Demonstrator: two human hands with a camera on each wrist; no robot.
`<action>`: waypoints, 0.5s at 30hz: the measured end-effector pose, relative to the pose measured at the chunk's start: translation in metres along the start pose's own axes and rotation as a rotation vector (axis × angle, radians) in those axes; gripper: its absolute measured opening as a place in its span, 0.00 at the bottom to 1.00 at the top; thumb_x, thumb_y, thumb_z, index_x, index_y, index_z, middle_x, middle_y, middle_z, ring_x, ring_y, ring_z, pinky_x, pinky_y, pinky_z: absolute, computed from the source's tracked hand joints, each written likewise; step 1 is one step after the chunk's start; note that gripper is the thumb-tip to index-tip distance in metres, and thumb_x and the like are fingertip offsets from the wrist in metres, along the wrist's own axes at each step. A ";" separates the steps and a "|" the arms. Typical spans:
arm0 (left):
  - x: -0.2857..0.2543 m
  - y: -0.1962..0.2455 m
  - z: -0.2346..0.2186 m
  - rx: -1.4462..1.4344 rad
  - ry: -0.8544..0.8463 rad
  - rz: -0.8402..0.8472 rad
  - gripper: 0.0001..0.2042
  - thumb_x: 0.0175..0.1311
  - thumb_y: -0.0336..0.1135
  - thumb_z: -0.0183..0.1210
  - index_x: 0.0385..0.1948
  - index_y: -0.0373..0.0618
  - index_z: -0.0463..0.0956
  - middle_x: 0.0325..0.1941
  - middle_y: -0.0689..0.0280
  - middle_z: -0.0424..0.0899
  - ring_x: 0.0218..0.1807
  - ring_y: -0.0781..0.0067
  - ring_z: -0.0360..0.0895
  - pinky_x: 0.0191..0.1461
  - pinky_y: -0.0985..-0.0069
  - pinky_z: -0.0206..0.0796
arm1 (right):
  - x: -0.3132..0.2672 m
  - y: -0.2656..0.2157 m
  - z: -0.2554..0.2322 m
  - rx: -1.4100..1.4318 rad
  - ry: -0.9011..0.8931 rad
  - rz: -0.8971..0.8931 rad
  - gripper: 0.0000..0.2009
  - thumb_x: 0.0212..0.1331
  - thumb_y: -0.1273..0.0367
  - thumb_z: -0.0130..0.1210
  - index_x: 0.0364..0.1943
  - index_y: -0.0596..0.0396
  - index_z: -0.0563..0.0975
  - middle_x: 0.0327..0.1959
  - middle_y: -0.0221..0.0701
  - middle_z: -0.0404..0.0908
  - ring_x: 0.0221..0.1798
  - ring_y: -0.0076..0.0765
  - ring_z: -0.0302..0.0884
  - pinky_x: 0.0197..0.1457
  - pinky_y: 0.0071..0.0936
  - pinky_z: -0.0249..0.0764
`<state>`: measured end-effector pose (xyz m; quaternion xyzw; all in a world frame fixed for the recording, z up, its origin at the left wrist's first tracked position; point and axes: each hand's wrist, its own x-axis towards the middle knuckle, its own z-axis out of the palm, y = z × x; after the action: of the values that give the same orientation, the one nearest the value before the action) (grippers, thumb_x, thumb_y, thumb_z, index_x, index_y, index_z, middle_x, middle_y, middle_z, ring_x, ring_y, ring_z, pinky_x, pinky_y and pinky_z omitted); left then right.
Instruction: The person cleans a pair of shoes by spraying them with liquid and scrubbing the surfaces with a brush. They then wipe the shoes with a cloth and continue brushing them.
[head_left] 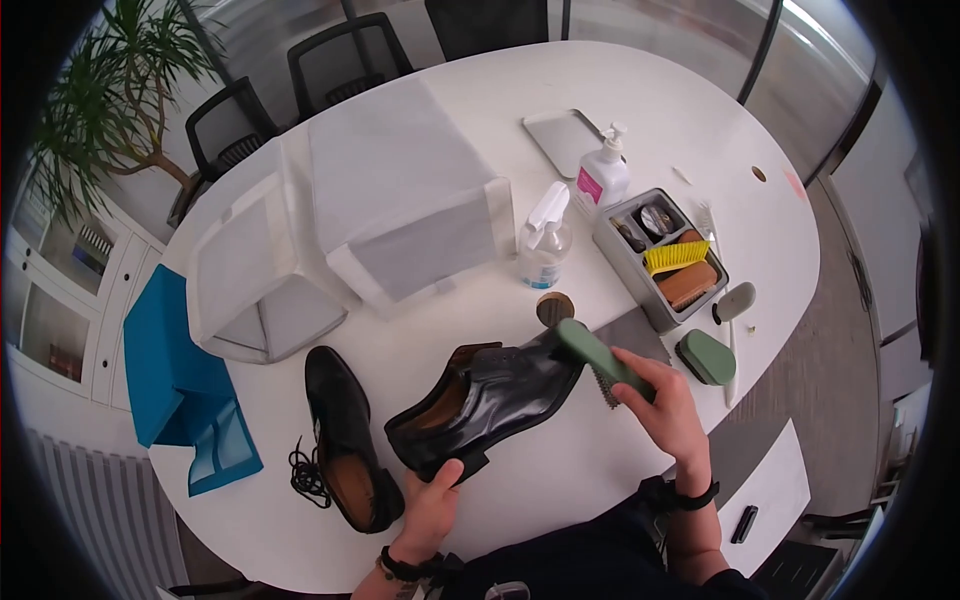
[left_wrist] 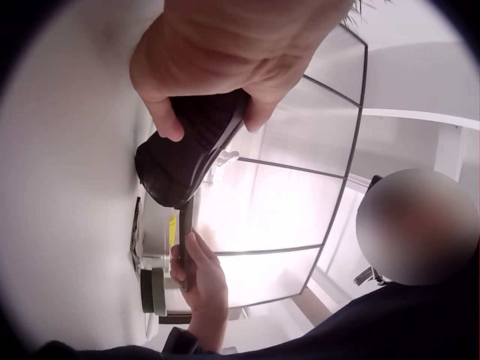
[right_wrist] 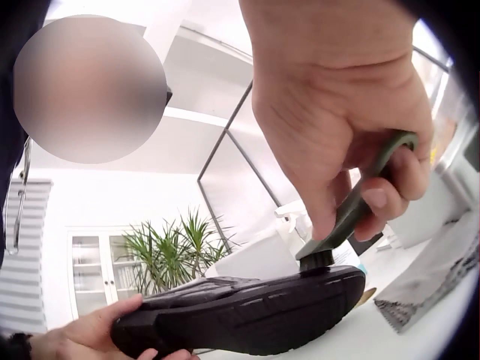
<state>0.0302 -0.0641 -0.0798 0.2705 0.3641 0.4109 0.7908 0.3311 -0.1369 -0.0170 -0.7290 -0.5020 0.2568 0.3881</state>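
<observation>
The left hand (head_left: 430, 510) grips a black leather shoe (head_left: 500, 395) by its heel, thumb over the heel's side, and holds it tilted above the table. In the right hand (head_left: 665, 405) is a green-handled brush (head_left: 590, 350), pinched between thumb and fingers. Its bristles touch the upper near the toe (right_wrist: 319, 271), just above the sole edge, in the right wrist view. In the left wrist view, the left hand (left_wrist: 240, 52) spans the shoe (left_wrist: 187, 146) from above. A second black shoe (head_left: 345, 440), its laces loose, lies left of the held one.
A grey box (head_left: 660, 300) with brushes and tins, a green brush (head_left: 706, 357), a spray bottle (head_left: 545, 240) and a pump bottle (head_left: 603, 170) stand to the right. Behind the shoes are white fabric boxes (head_left: 400, 180); a blue folder (head_left: 175, 360) is at left.
</observation>
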 end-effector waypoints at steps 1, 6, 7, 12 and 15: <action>0.000 0.000 0.001 -0.001 -0.015 -0.004 0.25 0.69 0.25 0.60 0.67 0.36 0.66 0.66 0.60 0.75 0.66 0.66 0.74 0.72 0.67 0.66 | -0.001 -0.001 0.001 -0.052 0.029 0.000 0.23 0.58 0.73 0.67 0.60 0.57 0.80 0.33 0.40 0.81 0.34 0.40 0.78 0.41 0.32 0.73; 0.005 -0.002 -0.003 0.053 -0.026 -0.018 0.24 0.72 0.34 0.58 0.67 0.39 0.65 0.61 0.59 0.80 0.60 0.57 0.81 0.63 0.60 0.76 | -0.006 -0.017 0.001 0.011 -0.167 -0.134 0.24 0.56 0.72 0.68 0.59 0.53 0.80 0.29 0.39 0.78 0.30 0.43 0.75 0.37 0.35 0.71; 0.005 0.000 -0.001 0.013 -0.017 -0.058 0.23 0.72 0.34 0.58 0.66 0.39 0.66 0.60 0.58 0.81 0.59 0.55 0.81 0.62 0.60 0.76 | -0.004 -0.018 0.002 0.010 -0.170 -0.135 0.24 0.56 0.72 0.68 0.59 0.53 0.80 0.29 0.39 0.78 0.30 0.43 0.75 0.37 0.35 0.71; 0.006 0.001 -0.002 -0.046 -0.031 -0.064 0.23 0.70 0.28 0.59 0.65 0.37 0.67 0.59 0.57 0.82 0.58 0.58 0.83 0.60 0.64 0.78 | -0.001 -0.025 0.013 -0.147 0.031 -0.117 0.25 0.56 0.72 0.69 0.61 0.51 0.80 0.28 0.38 0.77 0.28 0.43 0.75 0.34 0.34 0.72; 0.006 0.001 0.000 0.016 -0.066 -0.066 0.23 0.68 0.25 0.60 0.65 0.38 0.68 0.59 0.58 0.82 0.58 0.59 0.83 0.61 0.65 0.77 | -0.006 -0.035 0.027 -0.034 -0.175 -0.258 0.25 0.57 0.70 0.69 0.62 0.48 0.79 0.28 0.36 0.77 0.27 0.44 0.75 0.32 0.35 0.73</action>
<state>0.0319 -0.0582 -0.0817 0.2782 0.3498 0.3725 0.8133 0.2898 -0.1277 -0.0039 -0.6396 -0.6277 0.2590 0.3604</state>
